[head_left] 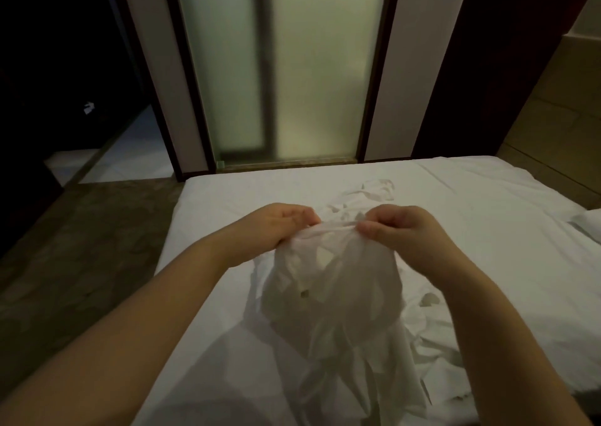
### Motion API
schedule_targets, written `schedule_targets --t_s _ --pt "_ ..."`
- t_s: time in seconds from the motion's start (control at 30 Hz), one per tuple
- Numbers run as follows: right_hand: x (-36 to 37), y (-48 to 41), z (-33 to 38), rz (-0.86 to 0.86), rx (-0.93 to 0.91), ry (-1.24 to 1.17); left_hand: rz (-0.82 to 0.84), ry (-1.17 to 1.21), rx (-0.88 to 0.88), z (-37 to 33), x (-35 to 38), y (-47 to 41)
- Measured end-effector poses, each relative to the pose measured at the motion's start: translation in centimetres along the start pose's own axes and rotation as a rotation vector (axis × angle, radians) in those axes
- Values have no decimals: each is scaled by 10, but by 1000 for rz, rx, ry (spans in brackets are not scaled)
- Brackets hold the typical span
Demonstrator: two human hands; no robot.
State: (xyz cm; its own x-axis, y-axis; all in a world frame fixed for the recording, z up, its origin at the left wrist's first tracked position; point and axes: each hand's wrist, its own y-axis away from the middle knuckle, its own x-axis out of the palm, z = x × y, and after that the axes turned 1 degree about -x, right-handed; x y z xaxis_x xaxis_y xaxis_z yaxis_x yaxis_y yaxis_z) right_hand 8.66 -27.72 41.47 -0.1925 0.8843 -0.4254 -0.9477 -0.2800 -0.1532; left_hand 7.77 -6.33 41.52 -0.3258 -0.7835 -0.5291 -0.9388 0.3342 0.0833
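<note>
my left hand (279, 227) and right hand (400, 230) pinch the white cloth's (328, 282) bunched top edge above the bed (221, 204)

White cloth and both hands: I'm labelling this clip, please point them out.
White cloth (331, 282), head view, on its hanging bunched middle.
Left hand (279, 225), head view, on the back of the hand.
Right hand (403, 230), head view, on the back of the hand.

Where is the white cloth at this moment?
In the head view the white cloth hangs at centre frame over the bed, its top edge pinched by the left hand and the right hand.
</note>
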Motion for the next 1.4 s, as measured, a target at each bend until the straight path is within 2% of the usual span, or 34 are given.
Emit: schedule_targets --t_s 0.13,0.3,0.4,0.5,0.57,0.67,0.73,0.83,1.03,1.1,1.2,1.4 --pt "-19 5 -8 -44 48 -117 -48 30 -72 19 -3 -5" --pt "-38 13 -15 -139 58 -170 41 -112 -56 35 -12 -12" --pt "-46 19 -18 -191 58 -209 -71 -124 -49 45 -16 -19" --pt "-51 21 -27 -282 87 -191 -215 -147 -5 49 -17 -23" --pt "-49 19 -32 -400 125 -154 -204 -127 27 47 -17 -25" --pt "-45 15 -41 -553 176 29 -125 -3 27 37 -18 -26" --pt "-41 12 -43 -530 199 216 -117 52 54 28 -20 -26" --pt "-31 4 -34 -450 123 393 -71 70 107 8 -28 -25" --pt "17 -16 12 -359 -213 329 55 33 195 -28 -46 -34" --pt "33 -23 22 -340 -269 293 87 19 206 -31 -47 -37" --pt "42 -32 28 -284 -180 161 60 -34 187 -26 -48 -39" --pt "46 -39 18 -263 -92 132 -58 -6 118 -1 -53 -39"
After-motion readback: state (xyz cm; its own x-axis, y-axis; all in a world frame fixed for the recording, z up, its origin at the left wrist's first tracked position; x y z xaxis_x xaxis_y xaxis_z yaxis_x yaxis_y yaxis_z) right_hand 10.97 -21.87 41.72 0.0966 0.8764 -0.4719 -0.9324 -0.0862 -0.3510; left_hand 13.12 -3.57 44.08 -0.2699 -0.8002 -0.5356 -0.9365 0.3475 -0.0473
